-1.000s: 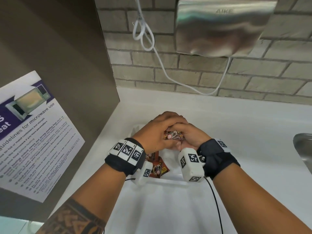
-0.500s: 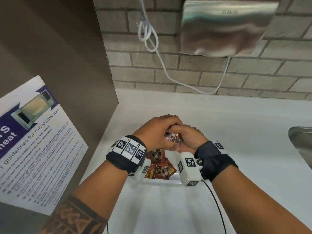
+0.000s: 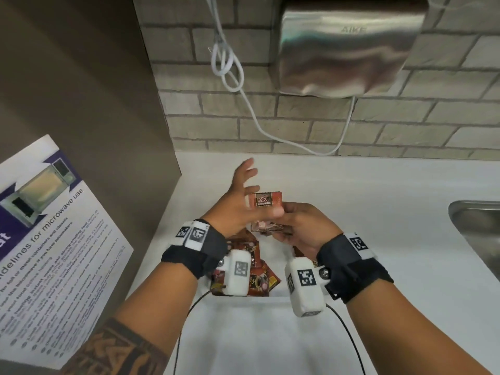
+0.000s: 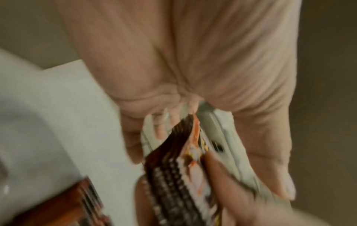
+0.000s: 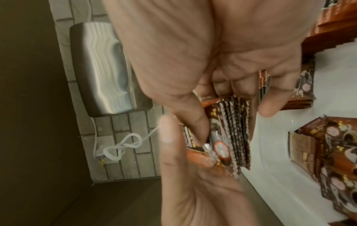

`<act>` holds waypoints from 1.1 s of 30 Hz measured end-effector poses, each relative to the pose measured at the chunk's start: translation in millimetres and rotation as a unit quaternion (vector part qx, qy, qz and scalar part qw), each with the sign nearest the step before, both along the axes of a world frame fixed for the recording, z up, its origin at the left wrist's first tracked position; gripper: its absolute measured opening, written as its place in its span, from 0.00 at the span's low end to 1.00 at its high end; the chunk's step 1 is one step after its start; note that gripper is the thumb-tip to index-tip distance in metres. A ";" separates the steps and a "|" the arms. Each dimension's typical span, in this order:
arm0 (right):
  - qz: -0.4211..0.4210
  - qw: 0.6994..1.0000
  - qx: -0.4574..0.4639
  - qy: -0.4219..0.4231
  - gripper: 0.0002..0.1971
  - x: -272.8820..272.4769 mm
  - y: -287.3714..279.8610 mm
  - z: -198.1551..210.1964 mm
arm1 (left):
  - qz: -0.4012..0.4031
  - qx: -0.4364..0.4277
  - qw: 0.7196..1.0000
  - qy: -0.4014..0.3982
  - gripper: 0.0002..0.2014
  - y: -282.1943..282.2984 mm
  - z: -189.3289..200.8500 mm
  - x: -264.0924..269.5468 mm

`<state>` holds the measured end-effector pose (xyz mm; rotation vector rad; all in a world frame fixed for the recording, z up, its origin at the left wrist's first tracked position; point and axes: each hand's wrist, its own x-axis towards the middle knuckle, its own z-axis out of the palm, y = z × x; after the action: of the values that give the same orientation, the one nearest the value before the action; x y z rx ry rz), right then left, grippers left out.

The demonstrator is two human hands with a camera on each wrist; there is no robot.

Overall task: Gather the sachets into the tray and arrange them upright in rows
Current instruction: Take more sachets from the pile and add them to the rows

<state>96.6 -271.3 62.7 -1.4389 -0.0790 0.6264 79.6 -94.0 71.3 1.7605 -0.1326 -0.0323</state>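
My right hand point(image 3: 292, 220) grips a stack of brown and red sachets point(image 3: 266, 202) above the white tray point(image 3: 270, 299). The stack stands on edge, with a printed face turned toward me. My left hand point(image 3: 250, 190) is beside it on the left, fingers spread and straight, thumb lying against the stack's front. Several more sachets point(image 3: 259, 284) lie loose in the tray under my wrists, partly hidden by the wrist cameras. The right wrist view shows the stack's serrated edges point(image 5: 231, 130) pinched between thumb and fingers, and tray sachets point(image 5: 338, 152) to the right. The left wrist view is blurred, with the stack point(image 4: 173, 175) below the palm.
The tray sits on a white counter point(image 3: 378, 212) against a brick wall. A steel hand dryer point(image 3: 349, 47) and its looped white cable point(image 3: 227, 63) hang above. A steel sink point(image 3: 479, 239) lies at the right. A brown panel with a microwave poster point(image 3: 54, 239) closes the left side.
Both hands were clasped over the stack. My left hand has now let go and spread its fingers upward, so the stack shows in my right hand.
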 end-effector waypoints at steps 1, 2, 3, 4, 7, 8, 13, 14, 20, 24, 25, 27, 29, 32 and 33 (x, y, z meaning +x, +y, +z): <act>0.008 1.000 0.004 -0.003 0.14 -0.2 -1.5 2.6 | 0.013 -0.093 0.994 0.048 0.60 -2.6 0.6 1.0; 0.015 1.000 0.012 -0.008 0.16 0.1 -2.5 4.6 | 0.018 -0.182 0.978 0.101 0.56 -6.2 0.6 1.6; 0.018 0.999 0.026 -0.012 0.16 -0.4 -2.6 6.5 | 0.012 -0.254 0.956 0.145 0.49 -10.2 -0.3 1.7; 0.019 0.999 0.046 -0.015 0.17 -1.1 -2.2 7.9 | -0.006 -0.301 0.938 0.174 0.42 -15.0 -0.5 0.7; 0.023 0.996 0.075 -0.031 0.16 -3.5 -0.6 6.8 | -0.069 -0.330 0.926 0.167 0.27 -25.9 -2.8 -3.5; 0.020 0.996 0.071 -0.041 0.15 -3.4 -0.6 3.9 | -0.072 -0.328 0.929 0.156 0.25 -27.4 -4.1 -4.3; -0.003 0.981 -0.090 -0.174 0.28 -2.2 -9.6 3.6 | -0.056 -0.301 0.940 0.153 0.20 -28.1 -1.8 -9.5; -0.022 0.969 -0.137 -0.206 0.30 -0.4 -13.8 6.4 | -0.049 -0.293 0.942 0.156 0.18 -27.6 -0.5 -10.9; -0.041 0.948 -0.145 -0.280 0.13 14.6 -26.3 35.0 | -0.023 -0.236 0.961 0.142 0.14 -24.2 1.9 -12.8; 0.021 0.952 -0.141 -0.271 0.09 20.6 -26.3 41.0 | -0.057 -0.210 0.967 0.131 0.13 -28.0 -1.3 -12.6; 0.020 0.952 -0.139 -0.271 0.08 22.6 -27.3 41.8 | -0.068 -0.202 0.969 0.127 0.13 -28.4 -2.8 -12.6; 0.015 0.951 -0.142 -0.273 0.06 27.2 -29.2 42.3 | -0.072 -0.184 0.973 0.121 0.17 -29.1 -5.3 -12.6; 0.028 0.946 -0.157 -0.284 0.04 29.3 -30.4 44.3 | -0.060 -0.160 0.980 0.105 0.18 -30.0 -7.1 -11.6; 0.059 0.923 -0.202 -0.322 0.02 29.2 -32.5 48.4 | -0.022 -0.108 0.991 0.076 0.16 -31.5 -10.6 -7.9; 0.061 0.913 -0.218 -0.340 0.02 29.1 -33.0 50.4 | -0.011 -0.098 0.993 0.068 0.16 -32.2 -11.6 -6.8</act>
<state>125.8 -304.3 113.0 -2.0521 -0.6131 0.2165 72.8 -126.2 59.6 1.5552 -0.0546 -0.1506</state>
